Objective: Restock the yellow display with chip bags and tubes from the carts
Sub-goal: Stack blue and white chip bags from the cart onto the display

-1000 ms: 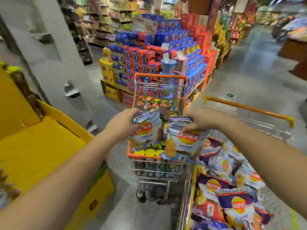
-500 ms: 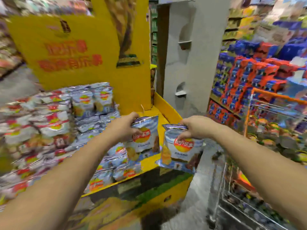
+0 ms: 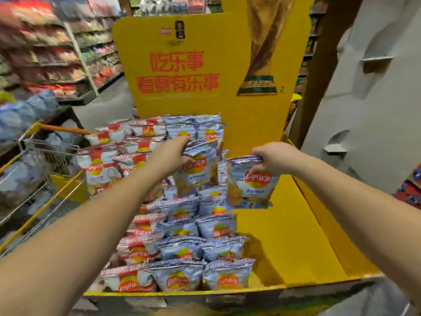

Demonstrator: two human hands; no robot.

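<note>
— Both chip bags had been carried away from the cart side and brought square over the yellow display, which was now faced head-on. How were they held?

— Each was pinched by its crimped top edge. The left hand was curled round the left blue bag, the right hand round the right blue bag; both bags hung upright, long axis vertical, below the grip.

— And what lay beneath?

— Under the left grip, stacked blue bag rows were already filled, with red bags further left. Under and to the right of the right grip, bare yellow floor was left. The right hand was judged nearer that gap, so its bag would probably be lowered first, just beside the blue column.
</note>
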